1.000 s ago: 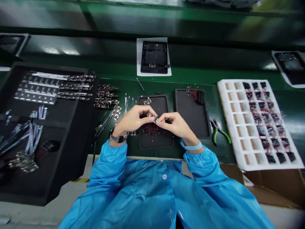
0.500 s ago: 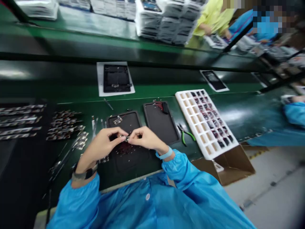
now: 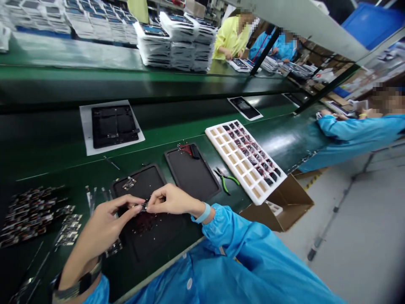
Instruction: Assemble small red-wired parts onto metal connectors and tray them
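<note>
My left hand (image 3: pixel 109 219) and my right hand (image 3: pixel 174 200) meet over a dark tray (image 3: pixel 152 177), fingertips pinched on one small circuit board (image 3: pixel 144 205). Most of that board is hidden by the fingers. In the tray below lie dark red bits (image 3: pixel 144 223) and tiny pale specks. Another small circuit board (image 3: pixel 129 183) rests near the tray's far left corner. To the right is a second dark tray (image 3: pixel 198 179), holding a black piece (image 3: pixel 194 151) and thin red wires at its far end. Green-handled pliers (image 3: pixel 225 181) lie beside it, jaws apart.
A white foam tray (image 3: pixel 218 154) with dark wired parts stands to the right, above a cardboard box (image 3: pixel 294 202). Many circuit boards (image 3: pixel 31 211) are heaped at left. A tablet-like panel (image 3: pixel 115 126) lies on the ledge ahead. A co-worker's blue sleeve (image 3: pixel 338 128) is far right.
The view has swung to the right, so the bench things appear further left and co-workers show more fully. Both hands stay pinched together on the small circuit board.
</note>
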The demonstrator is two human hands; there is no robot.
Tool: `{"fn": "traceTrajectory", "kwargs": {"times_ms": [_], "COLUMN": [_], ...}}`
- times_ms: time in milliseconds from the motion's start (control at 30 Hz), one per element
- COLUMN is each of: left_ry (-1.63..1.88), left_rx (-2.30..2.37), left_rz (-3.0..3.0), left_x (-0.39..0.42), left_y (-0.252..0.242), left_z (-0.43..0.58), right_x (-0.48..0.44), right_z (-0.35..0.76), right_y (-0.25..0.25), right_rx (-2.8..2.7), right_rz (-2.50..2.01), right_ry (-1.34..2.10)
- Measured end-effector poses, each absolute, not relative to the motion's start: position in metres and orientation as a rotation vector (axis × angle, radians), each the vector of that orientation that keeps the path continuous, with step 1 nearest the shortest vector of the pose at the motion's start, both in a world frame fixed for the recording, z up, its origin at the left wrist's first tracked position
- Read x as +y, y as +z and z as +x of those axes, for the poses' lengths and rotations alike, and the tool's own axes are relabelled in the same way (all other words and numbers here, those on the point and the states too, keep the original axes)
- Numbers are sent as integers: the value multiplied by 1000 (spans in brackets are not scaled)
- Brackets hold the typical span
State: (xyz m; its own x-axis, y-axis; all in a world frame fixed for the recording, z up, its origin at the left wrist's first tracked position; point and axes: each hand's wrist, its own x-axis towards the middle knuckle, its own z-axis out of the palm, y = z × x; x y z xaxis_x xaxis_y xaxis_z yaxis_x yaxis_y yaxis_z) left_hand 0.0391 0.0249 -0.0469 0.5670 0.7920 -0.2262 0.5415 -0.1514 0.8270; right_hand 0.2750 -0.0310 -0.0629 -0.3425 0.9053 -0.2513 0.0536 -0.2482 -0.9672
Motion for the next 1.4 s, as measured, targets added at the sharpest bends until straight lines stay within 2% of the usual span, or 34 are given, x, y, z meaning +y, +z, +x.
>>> {"fn": "traceTrajectory", "kwargs": {"times_ms": [533, 1267, 1400], "left_ry": [502, 530, 581], "left_rx": [1053, 1079, 1105], "left_rz": [1597, 1539, 1561], "left_x": [26, 21, 18], "left_y": [-56, -44, -33], "left_z": [44, 50, 48], "right_x": [-35, -36, -31], "right_z": [272, 272, 275], "right_y": [-54, -51, -46], "right_rx": [-1357, -1341, -1454], "right_rz": [-1137, -1106, -1069], "right_ry": [1508, 1483, 1360]}}
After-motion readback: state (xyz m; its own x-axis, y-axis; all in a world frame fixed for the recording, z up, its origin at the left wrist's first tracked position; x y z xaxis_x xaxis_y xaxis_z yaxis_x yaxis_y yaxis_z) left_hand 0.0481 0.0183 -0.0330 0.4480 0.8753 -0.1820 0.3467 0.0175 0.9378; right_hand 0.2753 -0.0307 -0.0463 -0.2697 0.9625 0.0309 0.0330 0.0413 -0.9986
